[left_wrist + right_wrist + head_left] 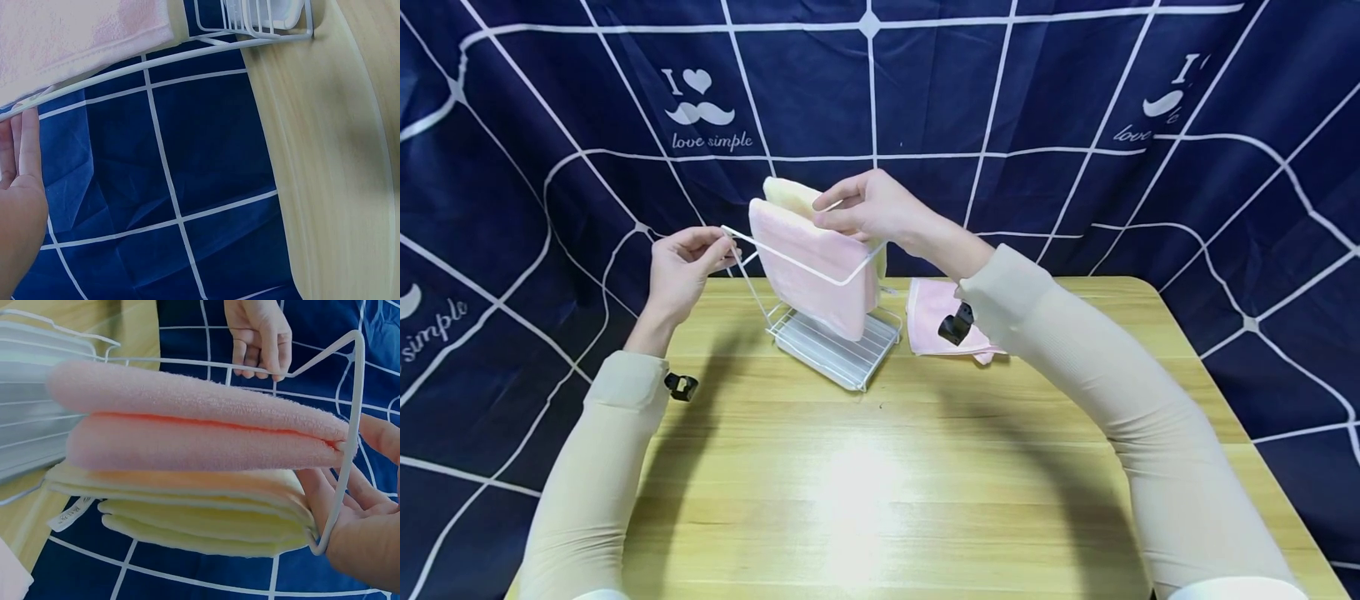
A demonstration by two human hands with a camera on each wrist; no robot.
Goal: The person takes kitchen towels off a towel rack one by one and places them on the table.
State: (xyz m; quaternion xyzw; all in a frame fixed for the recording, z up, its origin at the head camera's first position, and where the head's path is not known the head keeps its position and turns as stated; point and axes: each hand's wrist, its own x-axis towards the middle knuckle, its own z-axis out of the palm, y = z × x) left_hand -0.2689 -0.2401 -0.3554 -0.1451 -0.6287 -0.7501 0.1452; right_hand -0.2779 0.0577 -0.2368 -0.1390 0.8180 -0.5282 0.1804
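- I see the left hand (679, 267) clamped by thumb and fingers on an upper corner of the white wire rack (358, 375).
- The right hand (880, 208) has thumb and forefinger apart at the towels' tops; I cannot tell whether they pinch.
- The folded pink plush towel (820, 300) stands within the rack, the folded pale-yellow towel (793, 196) behind it.
- Right of the rack, a flat pink cloth (931, 304) lies on the light wooden table (760, 467).

Left arm: long, cream, finely knitted fabric sleeve (576, 475), creased crosswise toward the elbow, with a thick fabric cuff (627, 382); small, blocky black device (681, 386) at the wrist. Right arm: matching cream sleeve (1112, 387), similar cuff (1007, 285), similar black wrist device (956, 324); white fabric edge (1238, 588) at the sleeve's lower end.
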